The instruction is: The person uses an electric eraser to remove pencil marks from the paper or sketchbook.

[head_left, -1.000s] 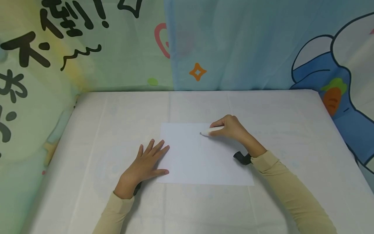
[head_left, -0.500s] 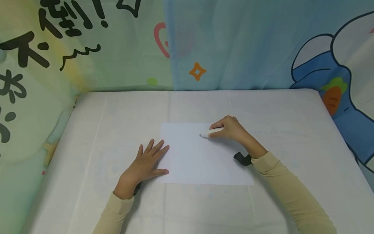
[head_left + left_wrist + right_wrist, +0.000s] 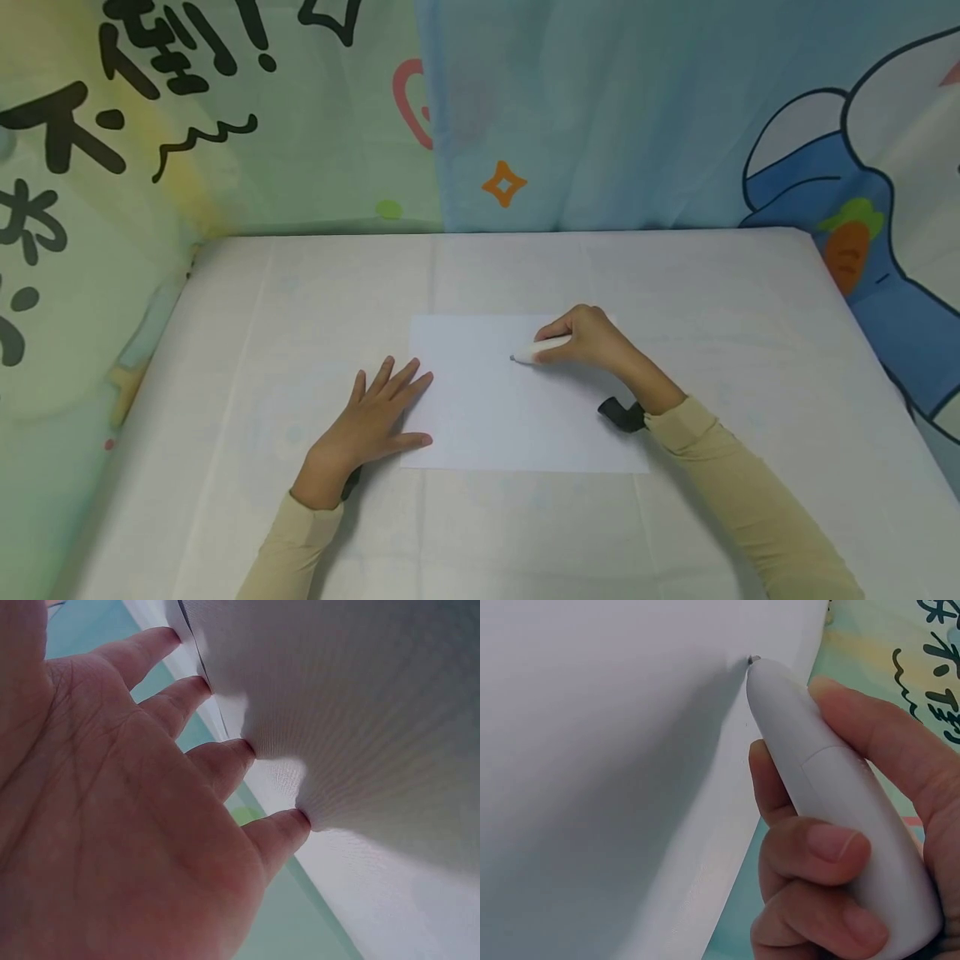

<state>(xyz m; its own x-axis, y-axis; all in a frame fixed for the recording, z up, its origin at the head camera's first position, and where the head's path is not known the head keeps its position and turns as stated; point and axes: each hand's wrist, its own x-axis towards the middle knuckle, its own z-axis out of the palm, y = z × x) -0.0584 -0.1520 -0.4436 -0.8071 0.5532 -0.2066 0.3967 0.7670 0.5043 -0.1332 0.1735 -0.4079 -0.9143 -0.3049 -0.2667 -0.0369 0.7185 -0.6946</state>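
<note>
Curled snugly round a white pen-shaped tool (image 3: 840, 780), the right hand (image 3: 588, 337) had just brought its tip (image 3: 754, 659) slightly closer to the near side of the white paper sheet (image 3: 487, 417), apparently advancing the work that way, while the left hand (image 3: 367, 425), fingers spread, lay across the sheet's left edge.

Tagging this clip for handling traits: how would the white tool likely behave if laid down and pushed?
The white tool is probably stiff: its casing shows no bend in the right hand. Its smooth-looking, rounded body might slide or roll. The small, exposed tip may be its most fragile part.
</note>
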